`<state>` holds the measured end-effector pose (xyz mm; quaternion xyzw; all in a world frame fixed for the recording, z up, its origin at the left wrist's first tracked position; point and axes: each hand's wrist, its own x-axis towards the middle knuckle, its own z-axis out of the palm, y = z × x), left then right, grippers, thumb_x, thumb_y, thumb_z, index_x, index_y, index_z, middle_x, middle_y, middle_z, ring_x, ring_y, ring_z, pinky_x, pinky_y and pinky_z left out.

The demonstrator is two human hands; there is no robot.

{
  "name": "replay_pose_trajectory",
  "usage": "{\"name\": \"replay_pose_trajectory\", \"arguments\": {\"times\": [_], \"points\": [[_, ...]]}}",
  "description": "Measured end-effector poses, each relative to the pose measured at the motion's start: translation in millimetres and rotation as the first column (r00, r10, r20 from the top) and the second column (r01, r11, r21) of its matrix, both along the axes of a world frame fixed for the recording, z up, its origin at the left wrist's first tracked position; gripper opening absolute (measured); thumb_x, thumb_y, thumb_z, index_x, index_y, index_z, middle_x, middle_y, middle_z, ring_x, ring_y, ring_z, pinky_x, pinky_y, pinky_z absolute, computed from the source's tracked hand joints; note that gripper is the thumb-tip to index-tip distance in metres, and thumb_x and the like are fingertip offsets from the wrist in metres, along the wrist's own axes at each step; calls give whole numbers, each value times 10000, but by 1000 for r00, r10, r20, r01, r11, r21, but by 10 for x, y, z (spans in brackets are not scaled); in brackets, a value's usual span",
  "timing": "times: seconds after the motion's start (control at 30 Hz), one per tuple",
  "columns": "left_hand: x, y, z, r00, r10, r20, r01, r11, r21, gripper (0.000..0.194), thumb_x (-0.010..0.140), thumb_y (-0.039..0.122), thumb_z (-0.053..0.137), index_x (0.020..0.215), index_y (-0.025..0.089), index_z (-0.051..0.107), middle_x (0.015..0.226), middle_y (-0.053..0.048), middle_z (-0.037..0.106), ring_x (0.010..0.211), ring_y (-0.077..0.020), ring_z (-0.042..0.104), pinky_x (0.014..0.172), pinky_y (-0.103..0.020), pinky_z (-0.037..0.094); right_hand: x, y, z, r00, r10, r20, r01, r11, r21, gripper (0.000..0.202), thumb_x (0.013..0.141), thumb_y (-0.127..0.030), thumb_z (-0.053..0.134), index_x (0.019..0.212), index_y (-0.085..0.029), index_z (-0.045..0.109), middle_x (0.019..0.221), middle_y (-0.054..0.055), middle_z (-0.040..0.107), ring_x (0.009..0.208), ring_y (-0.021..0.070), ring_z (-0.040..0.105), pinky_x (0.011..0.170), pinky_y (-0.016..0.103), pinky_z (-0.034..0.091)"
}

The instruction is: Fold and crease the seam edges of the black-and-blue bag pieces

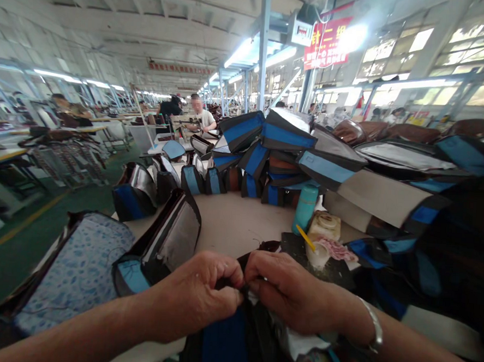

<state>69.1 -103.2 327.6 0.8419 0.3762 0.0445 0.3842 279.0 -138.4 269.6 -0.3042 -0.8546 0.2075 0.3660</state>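
A black and blue fabric bag piece lies below my hands at the bottom middle. My left hand is closed, thumb and fingers pinched on the dark upper edge of this piece. Right beside it, my right hand, with a silver bangle on the wrist, pinches the same edge; the two hands nearly touch. Whitish material shows under my right hand. To the left stands a dark bag piece with a light blue end, and beyond it a piece with blue patterned lining.
A teal bottle, a white cup with a yellow stick and a pink cloth stand right of centre on the table. Stacked bag pieces line its back and right. People work farther back.
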Motion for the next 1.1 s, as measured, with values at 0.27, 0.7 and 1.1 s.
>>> {"name": "replay_pose_trajectory", "arguments": {"times": [0.27,0.7,1.1], "points": [[12,-38,-36,999,-23,22,20,987,157,78,751,171,532,673,173,534,651,49,489,589,-91,435,526,-235,312,-2,-8,33,991,50,-120,-93,918,-385,242,953,-401,543,899,-171,596,801,-10,553,724,107,467,637,236,390],[-48,-5,-90,999,-35,-12,37,980,197,71,752,161,543,706,166,596,659,42,549,625,-105,497,565,-241,325,-113,-34,-118,988,-80,-131,87,995,51,145,721,-49,540,791,-157,606,718,-12,593,599,80,477,542,225,354],[-68,98,-38,960,-280,4,275,941,-198,427,987,486,506,703,173,443,689,47,361,647,-103,338,578,-246,287,-24,-294,-168,972,-136,193,-28,745,667,219,935,-118,432,947,-105,650,977,143,685,859,212,597,894,395,548]]}}
